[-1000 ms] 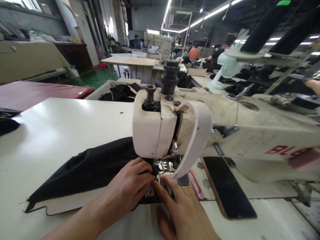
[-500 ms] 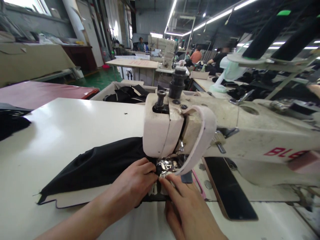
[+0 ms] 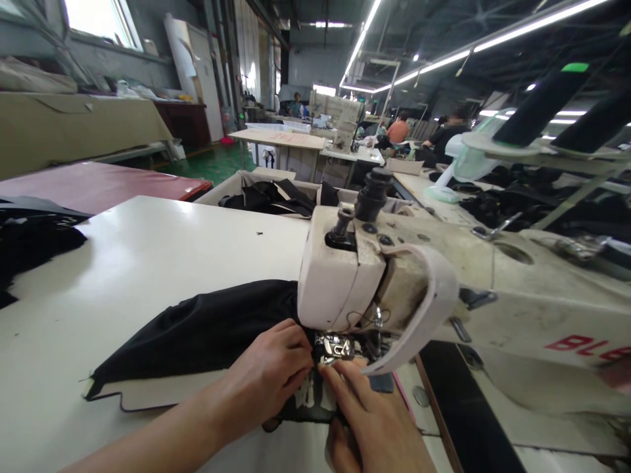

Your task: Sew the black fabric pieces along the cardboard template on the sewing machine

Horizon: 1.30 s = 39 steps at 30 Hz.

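Observation:
A piece of black fabric [image 3: 211, 328] with a pale layer along its near edge lies on the white table and runs under the sewing machine's head [image 3: 335, 276]. Beside the metal presser foot [image 3: 338, 346], my left hand [image 3: 276, 364] is closed, its fingertips pinching the fabric. My right hand [image 3: 372, 410] sits just right of it, fingers together on the fabric in front of the foot, thumb tucked low. Pale strips show on the cloth between the two hands. The needle point and the stitch line are hidden.
A dark phone [image 3: 468, 407] lies on the machine bed at right. Black thread cones [image 3: 539, 108] stand on a rack above. Behind the table is a bin [image 3: 231, 187] of black pieces; more black cloth [image 3: 37, 246] is at left. Other people sit farther back.
The view has shifted, so machine and table appear lower and farther right. Both hands keep their places at the presser foot, with hardly any visible movement of the fabric.

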### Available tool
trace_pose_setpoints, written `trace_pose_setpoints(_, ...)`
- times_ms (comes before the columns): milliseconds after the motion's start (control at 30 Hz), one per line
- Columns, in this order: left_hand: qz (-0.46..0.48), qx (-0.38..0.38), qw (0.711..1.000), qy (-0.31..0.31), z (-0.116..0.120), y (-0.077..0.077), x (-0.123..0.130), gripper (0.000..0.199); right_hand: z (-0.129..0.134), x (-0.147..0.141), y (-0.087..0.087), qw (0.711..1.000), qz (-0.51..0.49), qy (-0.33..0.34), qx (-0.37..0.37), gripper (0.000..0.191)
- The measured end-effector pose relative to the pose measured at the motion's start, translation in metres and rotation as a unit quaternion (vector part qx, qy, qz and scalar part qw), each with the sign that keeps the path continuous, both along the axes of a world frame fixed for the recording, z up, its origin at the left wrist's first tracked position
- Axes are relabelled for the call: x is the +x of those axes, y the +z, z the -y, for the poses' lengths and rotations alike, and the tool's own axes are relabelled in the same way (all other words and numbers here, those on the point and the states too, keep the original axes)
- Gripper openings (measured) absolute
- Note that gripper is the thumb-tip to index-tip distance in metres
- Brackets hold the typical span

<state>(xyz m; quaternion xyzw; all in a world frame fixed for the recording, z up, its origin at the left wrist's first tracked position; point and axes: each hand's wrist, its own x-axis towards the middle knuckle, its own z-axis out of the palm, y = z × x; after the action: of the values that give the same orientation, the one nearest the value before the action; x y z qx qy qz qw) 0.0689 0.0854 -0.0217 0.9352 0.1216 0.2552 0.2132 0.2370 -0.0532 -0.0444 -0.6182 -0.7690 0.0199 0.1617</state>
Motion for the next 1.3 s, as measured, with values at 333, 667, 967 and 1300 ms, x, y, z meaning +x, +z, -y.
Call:
trace_pose_setpoints(333,0.042,0.008,0.999,0.033,-0.012,0.002,0.01,0.026,-0.003,-0.008,0.007,0.999,-0.031,-0.028,-0.003,0.065)
trace_pose_setpoints(667,0.059,0.009,0.995,0.085,-0.019,-0.016,0.013,0.021,-0.003,-0.015,0.011,0.994,-0.084,-0.051,0.053,0.056)
trace_pose_setpoints(967,0.069,-0.019,0.993,0.091,-0.023,-0.019,0.013,0.02,-0.004,-0.013,0.009,0.994,-0.076,-0.05,0.057,0.055)
trace_pose_setpoints(1300,0.054,-0.075,0.992,0.089,-0.024,-0.001,0.014,0.015,-0.003,-0.014,0.004,0.994,-0.065,-0.051,0.07,0.056)
